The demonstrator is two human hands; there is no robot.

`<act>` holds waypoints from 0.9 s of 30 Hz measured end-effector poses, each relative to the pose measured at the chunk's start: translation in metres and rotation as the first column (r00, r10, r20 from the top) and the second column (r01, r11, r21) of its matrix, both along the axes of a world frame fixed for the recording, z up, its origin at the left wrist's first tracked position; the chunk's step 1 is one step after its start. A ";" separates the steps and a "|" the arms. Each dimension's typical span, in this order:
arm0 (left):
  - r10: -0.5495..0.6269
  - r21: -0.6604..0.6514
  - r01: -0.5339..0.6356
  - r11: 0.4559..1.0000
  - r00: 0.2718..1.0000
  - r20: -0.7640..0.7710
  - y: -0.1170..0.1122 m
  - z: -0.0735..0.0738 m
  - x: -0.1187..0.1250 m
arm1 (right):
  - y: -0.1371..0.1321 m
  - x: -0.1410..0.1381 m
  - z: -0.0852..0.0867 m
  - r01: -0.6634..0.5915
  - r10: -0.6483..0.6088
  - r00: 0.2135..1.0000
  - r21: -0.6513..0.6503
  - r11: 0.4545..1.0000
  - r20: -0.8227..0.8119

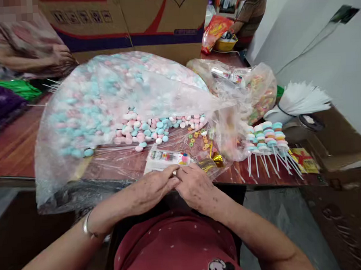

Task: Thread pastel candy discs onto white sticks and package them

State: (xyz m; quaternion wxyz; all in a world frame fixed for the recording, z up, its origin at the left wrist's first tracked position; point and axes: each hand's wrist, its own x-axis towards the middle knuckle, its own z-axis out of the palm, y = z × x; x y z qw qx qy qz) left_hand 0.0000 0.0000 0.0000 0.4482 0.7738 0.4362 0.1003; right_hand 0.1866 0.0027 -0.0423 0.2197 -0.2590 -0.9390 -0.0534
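Left hand [154,187] and right hand [195,186] met fingertip to fingertip at the table edge [16,176], fingers curled nearly closed; whatever they pinched was too small to tell. Just beyond the fingers lay a flat printed packet [166,158], beside it gold foil [213,161]. Risk: a nudge could scatter loose pastel candies [147,130] spilling from the big bag [106,98]. Finished candy sticks [267,140] lay to the right. Carton [126,17] print unreadable.
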 end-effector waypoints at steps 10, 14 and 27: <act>-0.320 0.133 0.316 0.939 0.947 0.005 0.003 -0.012 -0.003 | -0.007 0.019 0.012 -0.062 0.111 0.969 -0.218 0.974 0.221; -0.243 0.478 0.292 0.829 0.956 -0.163 -0.010 -0.022 0.007 | 0.000 0.026 0.019 0.038 0.141 0.931 -0.475 0.879 0.336; -0.066 0.696 -0.045 0.716 0.989 0.131 -0.005 -0.033 0.012 | 0.041 0.063 0.031 0.126 -0.129 0.989 -0.842 0.525 0.068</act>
